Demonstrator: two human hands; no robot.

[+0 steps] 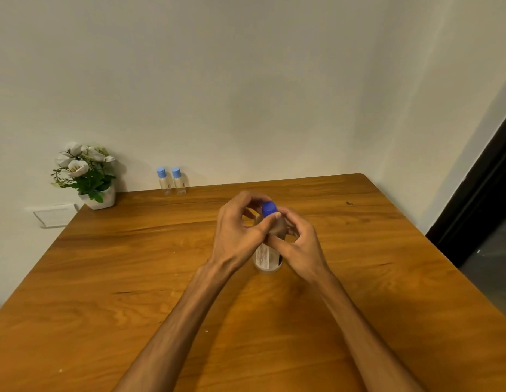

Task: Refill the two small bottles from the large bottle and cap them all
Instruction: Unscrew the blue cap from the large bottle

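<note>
Just one view here, a wide-angle cam worn on the person's head. It looked forward and down over the wooden table (pixel 359 278), with both forearms coming in from the bottom edge and the hands sitting close, about mid-frame. It faced the far wall (pixel 246 80), which filled the whole upper half. Lines bent a bit near the edges. No second view to overlap with.
</note>
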